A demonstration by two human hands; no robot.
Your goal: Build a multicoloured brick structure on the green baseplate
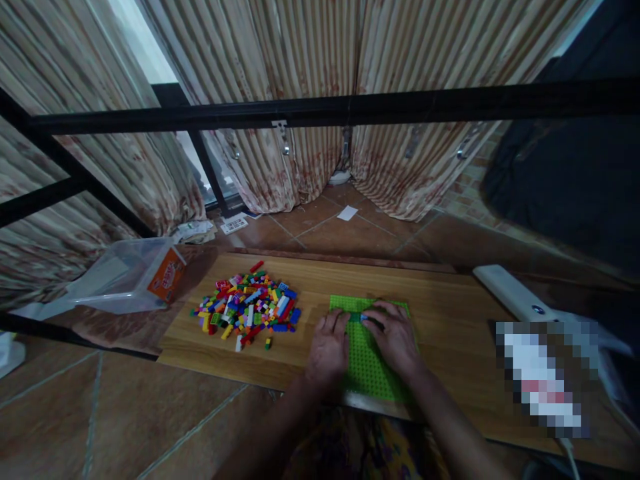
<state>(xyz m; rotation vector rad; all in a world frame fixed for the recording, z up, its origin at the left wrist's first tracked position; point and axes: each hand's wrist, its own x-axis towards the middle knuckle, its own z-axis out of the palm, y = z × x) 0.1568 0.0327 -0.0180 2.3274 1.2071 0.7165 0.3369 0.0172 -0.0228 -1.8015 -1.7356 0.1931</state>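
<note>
Obscuring part of the green baseplate (367,367), the right hand (395,337) pinched a blue brick (364,318); the left hand (329,343) had an indeterminable grip.

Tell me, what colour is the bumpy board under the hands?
The bumpy board is bright green; the head view shows it best.

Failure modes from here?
1. The green baseplate lies close to the near edge of the table; a hard push might slide it over.
2. The right hand partly hides the small blue piece, so misalignment could go unseen.
3. The brick pile is loose; a bump might scatter it.
</note>
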